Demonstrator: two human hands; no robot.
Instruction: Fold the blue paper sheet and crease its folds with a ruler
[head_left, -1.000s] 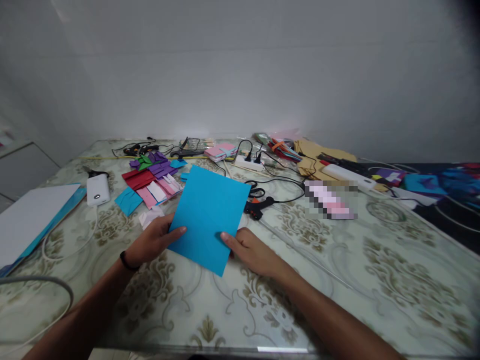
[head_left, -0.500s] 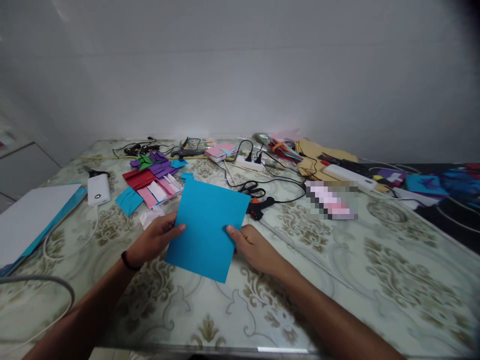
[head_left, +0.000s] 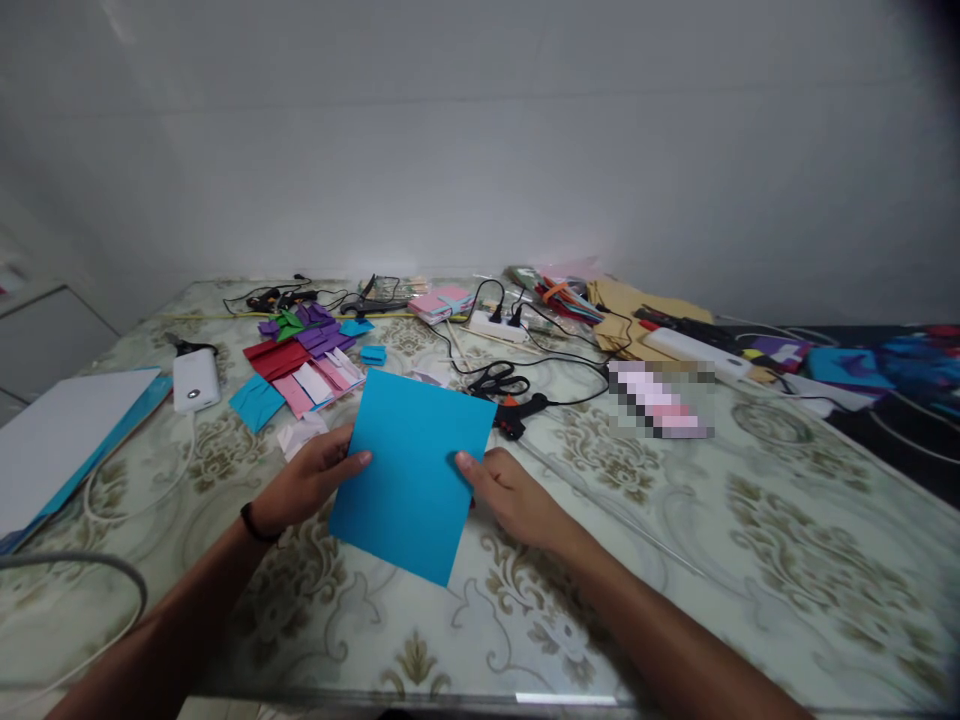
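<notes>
A flat, roughly square sheet of blue paper (head_left: 412, 475) is held up over the near middle of the table. My left hand (head_left: 311, 480) pinches its left edge, thumb on the front face and the other fingers behind. On the opposite edge my right hand (head_left: 514, 500) grips it the same way, its fingertips mostly hidden by the sheet. Just beyond the sheet's upper right corner lie black-handled scissors (head_left: 499, 380) and a black glue gun (head_left: 521, 415). Folded paper pieces in pink (head_left: 296, 393), red (head_left: 276, 357), purple (head_left: 319, 330) and blue (head_left: 256, 402) lie beyond my left hand.
On the left are a white power bank (head_left: 196, 380) with a cable and a stack of paper sheets (head_left: 67, 420). A white power strip (head_left: 499, 327) with plugged-in black cords sits at the back. Brown paper (head_left: 652, 300) and a blurred-out pink item (head_left: 660, 400) lie to the right.
The blue sheet has shifted slightly down, with its top edge tipped lower, so the small blue folded piece and the scissors behind show more. Both hands keep their hold.
</notes>
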